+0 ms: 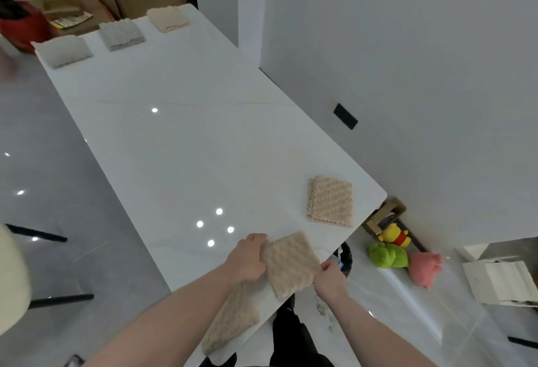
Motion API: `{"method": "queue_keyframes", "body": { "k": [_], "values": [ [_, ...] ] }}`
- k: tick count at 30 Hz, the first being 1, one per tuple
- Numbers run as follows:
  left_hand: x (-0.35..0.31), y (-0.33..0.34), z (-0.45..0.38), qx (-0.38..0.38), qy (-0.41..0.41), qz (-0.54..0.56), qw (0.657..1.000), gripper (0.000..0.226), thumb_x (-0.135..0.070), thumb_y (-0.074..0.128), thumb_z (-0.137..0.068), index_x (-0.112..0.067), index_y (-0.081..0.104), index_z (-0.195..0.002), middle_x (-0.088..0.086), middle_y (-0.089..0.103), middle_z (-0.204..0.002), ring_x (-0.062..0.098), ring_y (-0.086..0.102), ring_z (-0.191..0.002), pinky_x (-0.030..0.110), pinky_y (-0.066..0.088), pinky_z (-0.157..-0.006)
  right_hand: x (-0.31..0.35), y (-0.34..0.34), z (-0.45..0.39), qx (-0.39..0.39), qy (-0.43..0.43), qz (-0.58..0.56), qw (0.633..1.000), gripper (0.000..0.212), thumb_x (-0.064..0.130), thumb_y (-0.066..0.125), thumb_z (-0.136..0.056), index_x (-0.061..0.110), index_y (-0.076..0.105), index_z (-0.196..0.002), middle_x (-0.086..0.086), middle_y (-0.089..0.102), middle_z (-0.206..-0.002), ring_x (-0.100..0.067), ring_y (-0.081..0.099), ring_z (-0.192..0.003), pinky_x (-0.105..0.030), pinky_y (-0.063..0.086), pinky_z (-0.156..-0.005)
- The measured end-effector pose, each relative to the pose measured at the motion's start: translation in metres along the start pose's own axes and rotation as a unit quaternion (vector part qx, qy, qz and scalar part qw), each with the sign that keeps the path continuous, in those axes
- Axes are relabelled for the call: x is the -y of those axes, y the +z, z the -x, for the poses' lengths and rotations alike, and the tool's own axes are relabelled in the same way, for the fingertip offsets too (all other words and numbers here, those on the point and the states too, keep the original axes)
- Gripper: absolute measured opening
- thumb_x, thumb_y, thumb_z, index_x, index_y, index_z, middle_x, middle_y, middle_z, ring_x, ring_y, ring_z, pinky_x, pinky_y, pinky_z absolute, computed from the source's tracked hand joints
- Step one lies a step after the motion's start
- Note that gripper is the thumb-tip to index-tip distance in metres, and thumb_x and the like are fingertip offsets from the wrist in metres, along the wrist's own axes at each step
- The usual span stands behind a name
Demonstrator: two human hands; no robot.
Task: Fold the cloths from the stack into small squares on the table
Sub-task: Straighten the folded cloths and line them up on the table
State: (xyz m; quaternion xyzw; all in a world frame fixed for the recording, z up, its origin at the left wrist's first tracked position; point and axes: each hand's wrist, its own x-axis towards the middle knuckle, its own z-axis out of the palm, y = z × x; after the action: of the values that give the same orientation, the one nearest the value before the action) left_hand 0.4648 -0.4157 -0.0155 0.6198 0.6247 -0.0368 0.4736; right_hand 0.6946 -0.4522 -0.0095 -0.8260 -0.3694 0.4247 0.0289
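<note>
We fold a beige cloth (286,264) at the table (180,145) edge.
Our left hand (247,259) presses it; our right hand (330,277) grip pinches its corner.

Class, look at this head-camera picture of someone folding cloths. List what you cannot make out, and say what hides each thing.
- Head view: part of the beige cloth being folded, covered by the left hand.
- Right hand: its fingertips curl under the cloth's edge.
- Second cloth near the table edge: the left forearm crosses it.
- Folded stacks at the far end: too small to count layers.
- Far-left object: blurred, cut by the frame.
</note>
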Motion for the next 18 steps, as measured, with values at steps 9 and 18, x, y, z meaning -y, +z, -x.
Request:
{"method": "queue_keyframes", "body": {
  "k": [9,18],
  "values": [
    [-0.020,0.017,-0.017,-0.046,-0.059,0.028,0.997,0.036,-0.021,0.054,-0.088,-0.030,0.064,-0.121,-0.007,0.064,-0.118,0.017,0.057,-0.112,0.031,0.050,-0.093,0.019,-0.013,-0.037,0.087,-0.136,0.053,0.985,0.046,0.034,0.062,-0.093,0.020,0.057,-0.136,0.002,0.064,-0.126,-0.015,0.063,-0.105,-0.027,0.050,-0.083],
    [-0.022,0.016,-0.006,-0.128,-0.078,-0.006,0.989,0.020,-0.046,0.057,-0.093,-0.028,0.056,-0.088,-0.014,0.057,-0.085,0.010,0.055,-0.082,0.027,0.041,-0.065,0.035,-0.023,-0.062,0.091,-0.204,0.113,0.968,0.023,0.034,0.054,-0.100,0.020,0.063,-0.117,0.011,0.062,-0.089,-0.011,0.061,-0.078,-0.026,0.046,-0.062]
  ]
}}
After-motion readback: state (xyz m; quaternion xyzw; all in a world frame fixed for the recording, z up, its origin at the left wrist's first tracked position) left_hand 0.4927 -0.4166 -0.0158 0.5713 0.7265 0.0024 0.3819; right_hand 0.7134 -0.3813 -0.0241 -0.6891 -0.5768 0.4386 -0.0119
